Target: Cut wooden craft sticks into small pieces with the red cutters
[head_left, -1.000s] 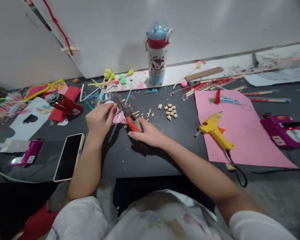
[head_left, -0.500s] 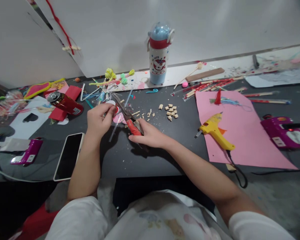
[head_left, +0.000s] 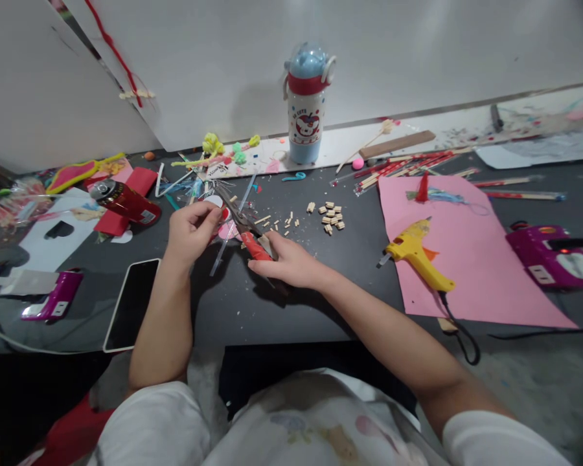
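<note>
My right hand (head_left: 289, 259) is wrapped round long-jawed metal pliers (head_left: 253, 246) with red grips, whose jaws point up and left. Close to the jaws, my left hand (head_left: 193, 226) is closed in a pinch. Whatever sits between its fingertips is too small to make out. By those fingertips lie a white round piece (head_left: 214, 200) and some red and pink bits. Short cut stick pieces (head_left: 332, 217) form a small pile to the right of the pliers, and thinner slivers (head_left: 287, 223) are scattered between. A clear stick (head_left: 221, 254) lies slantwise under the tool.
A bottle (head_left: 305, 107) stands at the back. On the right, a yellow glue gun (head_left: 420, 255) rests on pink paper (head_left: 480, 285) beside a purple power block (head_left: 551, 255). On the left are a tilted red can (head_left: 129, 204), a phone (head_left: 132, 304) and another purple block (head_left: 61, 294).
Both hands stay almost in place, with the pliers still held in the right. The left hand's pinch has shifted very slightly; the whole view has drifted a little.
</note>
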Demonstrator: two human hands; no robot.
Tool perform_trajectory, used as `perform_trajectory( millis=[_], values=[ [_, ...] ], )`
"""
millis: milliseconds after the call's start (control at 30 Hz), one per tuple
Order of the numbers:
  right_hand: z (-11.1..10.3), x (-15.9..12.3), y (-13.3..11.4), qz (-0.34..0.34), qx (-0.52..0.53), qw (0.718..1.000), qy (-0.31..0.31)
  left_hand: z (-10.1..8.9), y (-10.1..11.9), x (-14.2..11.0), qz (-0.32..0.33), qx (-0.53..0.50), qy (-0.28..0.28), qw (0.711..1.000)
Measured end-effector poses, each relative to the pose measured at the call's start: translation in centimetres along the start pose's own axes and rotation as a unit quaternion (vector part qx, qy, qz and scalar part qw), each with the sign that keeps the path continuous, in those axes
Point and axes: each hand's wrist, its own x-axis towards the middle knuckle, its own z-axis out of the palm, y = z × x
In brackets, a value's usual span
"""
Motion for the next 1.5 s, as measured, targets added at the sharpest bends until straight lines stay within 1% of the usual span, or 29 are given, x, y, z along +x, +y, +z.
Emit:
perform_trajectory(
  millis=[67,100,167,233,300,333,400,467,533,600,700,933,1167,1267,1367,1433,1467,1500],
  values=[
    [0.2,0.2,0.2,0.006,0.003,1.0,0.018,0.3,0.0,0.1,-0.039,-0.047,-0.008,0.998],
    [0.3,0.3,0.3,0.009,0.003,1.0,0.029,0.6,-0.1,0.1,-0.064,-0.079,-0.023,0.995],
    [0.4,0.5,0.6,0.019,0.005,0.999,0.049,1.1,-0.2,0.1,-0.114,-0.137,-0.078,0.981],
    [0.4,0.8,0.8,0.027,0.011,0.998,0.061,1.8,0.0,-0.1,-0.147,-0.172,-0.14,0.964],
    [0.5,0.9,1.0,0.025,0.021,0.997,0.063,2.7,0.4,-0.4,-0.145,-0.19,-0.172,0.956],
    [0.5,0.9,1.1,0.02,0.028,0.998,0.061,3.1,0.8,-0.7,-0.139,-0.194,-0.197,0.951],
    [0.6,0.8,1.2,0.008,0.039,0.998,0.052,4.0,1.4,-1.2,-0.135,-0.204,-0.225,0.943],
    [0.7,0.8,1.3,-0.001,0.047,0.998,0.049,4.6,1.9,-1.6,-0.141,-0.227,-0.223,0.938],
    [0.8,0.8,1.5,-0.003,0.045,0.997,0.055,5.0,2.1,-1.9,-0.151,-0.258,-0.204,0.932],
    [0.8,0.8,1.6,-0.002,0.038,0.997,0.061,5.3,2.1,-2.2,-0.158,-0.286,-0.183,0.927],
    [0.8,0.8,1.6,0.002,0.027,0.998,0.06,5.4,1.9,-2.4,-0.156,-0.304,-0.173,0.924],
    [0.8,0.5,1.5,-0.018,0.031,0.998,0.058,5.5,1.8,-2.7,-0.142,-0.316,-0.159,0.925],
    [0.7,0.6,1.4,-0.018,0.024,0.998,0.063,5.7,1.7,-2.7,-0.132,-0.323,-0.147,0.926],
    [1.0,0.9,1.8,-0.019,0.034,0.997,0.065,5.5,1.8,-2.5,-0.137,-0.315,-0.155,0.926],
    [1.2,1.1,2.0,-0.013,0.052,0.996,0.064,5.2,1.7,-2.1,-0.148,-0.29,-0.184,0.928],
    [1.1,1.1,1.9,-0.004,0.051,0.997,0.063,4.9,1.5,-1.8,-0.141,-0.279,-0.193,0.93],
    [1.1,1.1,1.8,0.003,0.044,0.997,0.064,4.7,1.2,-1.6,-0.138,-0.278,-0.19,0.931],
    [1.0,1.1,1.6,0.01,0.035,0.997,0.066,4.5,1.0,-1.4,-0.135,-0.278,-0.175,0.935]
  ],
)
